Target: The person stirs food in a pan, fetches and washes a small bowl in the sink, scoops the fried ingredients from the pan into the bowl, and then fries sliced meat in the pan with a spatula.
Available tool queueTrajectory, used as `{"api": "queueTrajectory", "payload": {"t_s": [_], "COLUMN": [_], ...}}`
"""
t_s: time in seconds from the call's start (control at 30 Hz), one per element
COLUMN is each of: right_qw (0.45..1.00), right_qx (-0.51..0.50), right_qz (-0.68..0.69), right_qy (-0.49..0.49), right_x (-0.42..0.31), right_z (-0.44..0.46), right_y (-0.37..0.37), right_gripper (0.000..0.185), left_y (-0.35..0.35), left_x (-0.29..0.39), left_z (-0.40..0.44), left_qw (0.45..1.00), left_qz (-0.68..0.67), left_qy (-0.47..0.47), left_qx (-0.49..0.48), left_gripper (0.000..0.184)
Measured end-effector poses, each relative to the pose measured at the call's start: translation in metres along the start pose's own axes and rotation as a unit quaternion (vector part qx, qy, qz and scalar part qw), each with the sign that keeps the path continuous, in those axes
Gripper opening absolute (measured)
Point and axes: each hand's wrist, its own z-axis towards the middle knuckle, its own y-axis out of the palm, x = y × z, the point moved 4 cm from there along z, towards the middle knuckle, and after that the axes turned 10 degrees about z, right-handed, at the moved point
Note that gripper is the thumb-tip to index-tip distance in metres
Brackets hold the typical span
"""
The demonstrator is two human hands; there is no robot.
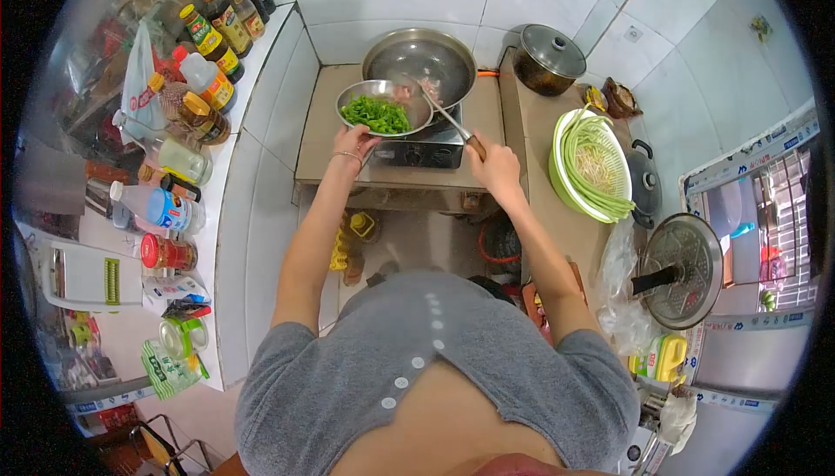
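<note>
My left hand (pixel 355 143) is closed on the near rim of a shallow metal bowl (pixel 421 109), tilted over the front left of the wok (pixel 445 56). Chopped green vegetable pieces (pixel 376 114) fill most of the bowl, with some pinkish meat (pixel 403 93) at its far right side. The wooden handle of a metal spatula (pixel 450 122) is in my right hand (pixel 496 167), fingers wrapped round it. The spatula's head reaches toward the bowl's right edge, with pinkish bits around it; whether it touches the bowl I cannot tell. Under the wok stands a gas stove (pixel 420 155).
A lidded pot (pixel 550 60) stands back right. Nearer are a green-white basket (pixel 559 171) of long beans and sprouts, a black lid (pixel 644 182) and a large metal lid (pixel 691 271). Sauce bottles (pixel 209 41) line the left ledge. An oil bottle (pixel 362 225) sits below the counter.
</note>
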Motion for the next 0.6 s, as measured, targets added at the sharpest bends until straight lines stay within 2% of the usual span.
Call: {"api": "queueTrajectory", "payload": {"t_s": [0.13, 0.23, 0.3, 0.47, 0.53, 0.6], "right_qw": [1.000, 0.997, 0.999, 0.998, 0.997, 0.997], "right_qx": [0.024, 0.065, 0.044, 0.020, 0.024, 0.016], "right_qz": [0.008, 0.007, -0.018, -0.053, -0.066, -0.063], "right_qy": [0.011, -0.036, -0.019, 0.003, 0.017, 0.040], "right_x": [-0.006, -0.001, 0.009, 0.024, 0.017, 0.015], "right_z": [0.017, 0.027, 0.036, 0.053, 0.055, 0.052], "right_y": [0.001, 0.001, 0.008, 0.021, 0.016, 0.020], "right_gripper": [0.035, 0.032, 0.030, 0.027, 0.027, 0.029], "left_y": [-0.006, -0.013, -0.020, -0.026, -0.033, -0.038], "left_x": [-0.001, 0.001, -0.002, 0.004, -0.001, -0.012], "left_z": [0.001, -0.001, -0.002, -0.025, -0.023, -0.023], "left_qw": [1.000, 0.999, 1.000, 1.000, 0.999, 0.999], "left_qz": [-0.014, -0.023, 0.006, -0.009, 0.038, 0.017], "left_qy": [0.015, 0.000, 0.018, 0.004, -0.012, -0.009], "left_qx": [-0.021, -0.024, 0.004, -0.023, -0.020, -0.033], "left_gripper": [0.043, 0.046, 0.035, 0.032, 0.034, 0.044]}}
